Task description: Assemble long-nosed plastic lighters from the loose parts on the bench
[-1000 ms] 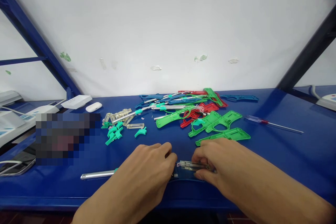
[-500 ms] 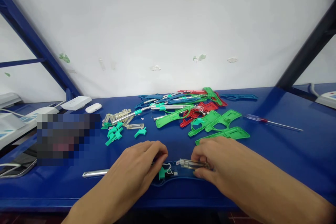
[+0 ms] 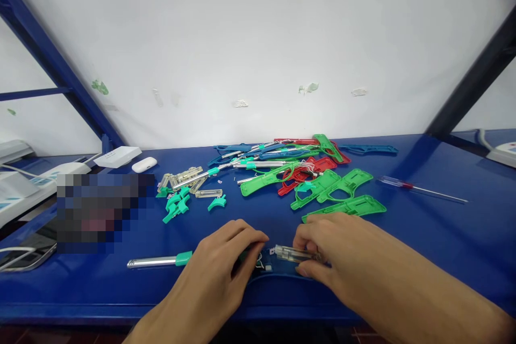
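A blue lighter half-shell [image 3: 284,267] lies at the front of the table, partly hidden under both hands. My right hand [image 3: 322,242] grips a clear lighter fuel tank [image 3: 291,253] between thumb and fingers over the shell's right part. Over the left part, my left hand [image 3: 229,258] is closed with thumb and fingertips pressed together beside a thin white wire [image 3: 261,262]; what they pinch is hidden. A silver metal tube [image 3: 151,262] with a teal collar [image 3: 184,258] sticks out to the left from beneath that hand.
Behind the hands lie green half-shells [image 3: 350,207], red half-shells [image 3: 322,164], several clear tanks [image 3: 208,193] and teal triggers [image 3: 176,205]. To the right is a screwdriver [image 3: 423,190]. A white case [image 3: 144,165], a phone [image 3: 30,255] and power strips [image 3: 52,177] occupy the left.
My left hand has moved right along the shell, uncovering the tube's teal collar and covering the teal trigger. My right hand keeps its hold on the fuel tank.
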A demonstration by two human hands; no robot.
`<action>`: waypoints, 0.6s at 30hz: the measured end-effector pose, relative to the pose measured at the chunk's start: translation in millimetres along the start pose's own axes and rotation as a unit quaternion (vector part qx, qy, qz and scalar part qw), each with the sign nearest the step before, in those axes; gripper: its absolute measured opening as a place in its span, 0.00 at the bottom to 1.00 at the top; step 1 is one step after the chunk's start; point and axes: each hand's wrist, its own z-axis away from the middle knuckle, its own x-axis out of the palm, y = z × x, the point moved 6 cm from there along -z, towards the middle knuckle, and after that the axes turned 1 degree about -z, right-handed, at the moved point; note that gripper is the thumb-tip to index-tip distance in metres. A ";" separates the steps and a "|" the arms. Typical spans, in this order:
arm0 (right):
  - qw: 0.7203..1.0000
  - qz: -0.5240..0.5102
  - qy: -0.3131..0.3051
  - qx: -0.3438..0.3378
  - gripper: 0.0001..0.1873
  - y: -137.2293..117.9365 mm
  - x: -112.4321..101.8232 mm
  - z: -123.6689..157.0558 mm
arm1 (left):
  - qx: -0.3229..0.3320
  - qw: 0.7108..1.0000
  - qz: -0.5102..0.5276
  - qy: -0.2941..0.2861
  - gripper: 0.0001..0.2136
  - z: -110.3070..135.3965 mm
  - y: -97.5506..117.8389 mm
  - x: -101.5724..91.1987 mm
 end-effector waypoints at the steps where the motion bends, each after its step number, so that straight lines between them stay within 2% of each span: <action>1: 1.000 -0.006 -0.005 -0.006 0.06 0.8 1.4 -1.2 | -0.011 1.000 0.020 -0.001 0.11 0.0 -0.2 -0.7; 5: 0.999 -0.033 -0.023 -0.033 0.05 0.5 -3.2 -4.5 | -0.025 0.997 0.062 0.023 0.13 2.0 -1.2 -5.2; 12: 0.998 -0.063 0.006 0.006 0.09 -0.8 -20.5 -9.4 | 0.067 0.991 0.034 0.112 0.11 14.9 0.2 -12.8; 18: 0.998 -0.061 0.006 0.002 0.12 3.0 -15.4 -15.2 | 0.099 0.989 -0.011 0.107 0.10 16.2 2.2 -6.9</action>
